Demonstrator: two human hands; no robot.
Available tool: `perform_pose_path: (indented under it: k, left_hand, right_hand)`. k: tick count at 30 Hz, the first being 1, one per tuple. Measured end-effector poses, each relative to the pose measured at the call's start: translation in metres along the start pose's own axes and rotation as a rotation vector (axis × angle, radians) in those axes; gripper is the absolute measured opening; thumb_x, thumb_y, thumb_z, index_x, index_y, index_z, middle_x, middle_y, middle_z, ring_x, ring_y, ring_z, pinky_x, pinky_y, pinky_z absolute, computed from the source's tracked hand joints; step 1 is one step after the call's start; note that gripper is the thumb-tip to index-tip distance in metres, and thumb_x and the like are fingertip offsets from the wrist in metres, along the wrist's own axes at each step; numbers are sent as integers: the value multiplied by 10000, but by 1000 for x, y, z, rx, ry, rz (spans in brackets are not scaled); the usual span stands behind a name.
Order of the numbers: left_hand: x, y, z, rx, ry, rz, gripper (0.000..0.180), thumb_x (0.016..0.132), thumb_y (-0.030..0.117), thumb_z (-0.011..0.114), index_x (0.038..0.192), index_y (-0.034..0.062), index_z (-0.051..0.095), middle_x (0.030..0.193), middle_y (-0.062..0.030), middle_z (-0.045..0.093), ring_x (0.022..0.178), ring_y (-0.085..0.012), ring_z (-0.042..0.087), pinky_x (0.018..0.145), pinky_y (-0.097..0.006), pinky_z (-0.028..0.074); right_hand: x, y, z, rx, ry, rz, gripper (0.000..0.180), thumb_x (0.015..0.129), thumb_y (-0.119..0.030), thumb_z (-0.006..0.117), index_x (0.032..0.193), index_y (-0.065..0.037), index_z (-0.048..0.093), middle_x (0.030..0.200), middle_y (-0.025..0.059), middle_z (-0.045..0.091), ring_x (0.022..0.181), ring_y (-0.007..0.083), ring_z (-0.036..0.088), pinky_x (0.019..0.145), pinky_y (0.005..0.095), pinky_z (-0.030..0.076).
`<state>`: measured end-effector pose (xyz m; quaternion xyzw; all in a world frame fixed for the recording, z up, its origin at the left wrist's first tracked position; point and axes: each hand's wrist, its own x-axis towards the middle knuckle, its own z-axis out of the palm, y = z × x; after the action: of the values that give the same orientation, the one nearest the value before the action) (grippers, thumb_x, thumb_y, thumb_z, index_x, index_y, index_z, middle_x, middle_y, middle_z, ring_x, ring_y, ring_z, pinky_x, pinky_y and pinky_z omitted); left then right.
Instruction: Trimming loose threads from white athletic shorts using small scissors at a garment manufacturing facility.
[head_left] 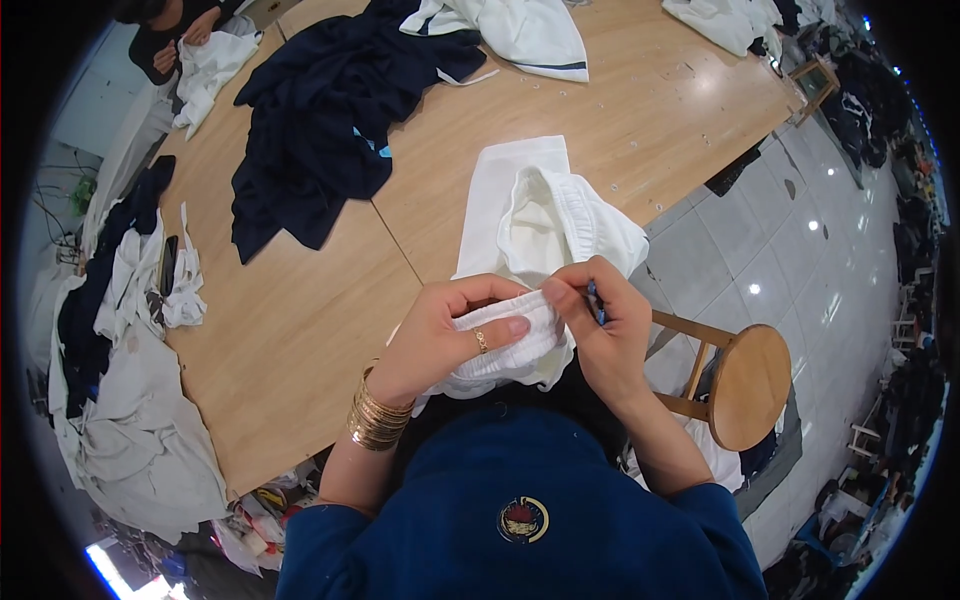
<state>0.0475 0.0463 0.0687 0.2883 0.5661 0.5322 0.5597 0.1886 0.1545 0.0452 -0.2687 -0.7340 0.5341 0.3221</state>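
Left hand (445,335) clamps gathered waistband of white garment (530,225), thumb on top, fingers curled under. Right hand (600,320) pinches same waistband just beside it, small blue tool (596,300) tucked between fingers. Garment lies at near edge of wooden table (300,330); long axis runs away from person, waistband end toward chest, far end pointing up-table. Left: pale cloth heap (140,420). Centre-back: dark navy pile (320,120). Right: round wooden stool (750,385) on tiled floor.
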Motion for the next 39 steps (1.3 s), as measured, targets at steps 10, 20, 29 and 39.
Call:
perform_pose_path:
  k: [10, 20, 29, 39]
  left_hand:
    - [-1, 0, -1, -139, 20, -61, 282, 733, 57, 657, 999, -24, 608, 902, -50, 631, 802, -93, 582, 735, -223, 463]
    - [0, -6, -4, -216, -5, -77, 301, 768, 99, 654, 1033, -35, 606, 925, -50, 629, 814, -79, 574, 732, -209, 457]
    - [0, -7, -5, -250, -18, -75, 298, 766, 102, 655, 1028, -32, 606, 919, -51, 628, 795, -79, 578, 722, -207, 459]
    - [5, -13, -3, -368, -57, -165, 246, 730, 78, 640, 950, -24, 601, 879, -58, 626, 770, -109, 594, 708, -225, 472]
  right_hand:
    - [7, -6, -18, -29, -34, -140, 49, 780, -15, 598, 820, -36, 578, 726, 16, 538, 614, 99, 478, 538, 223, 377]
    - [12, 6, -30, -120, -48, -228, 274, 610, 97, 602, 840, -53, 593, 701, 51, 512, 590, 156, 514, 513, 254, 398]
    - [7, -13, -30, -164, -173, -131, 338, 625, 26, 691, 935, -103, 648, 680, 29, 548, 546, 129, 494, 493, 229, 384]
    - [6, 7, -20, -39, -50, -101, 243, 661, 112, 567, 846, -41, 603, 708, 49, 587, 601, 125, 536, 545, 227, 413]
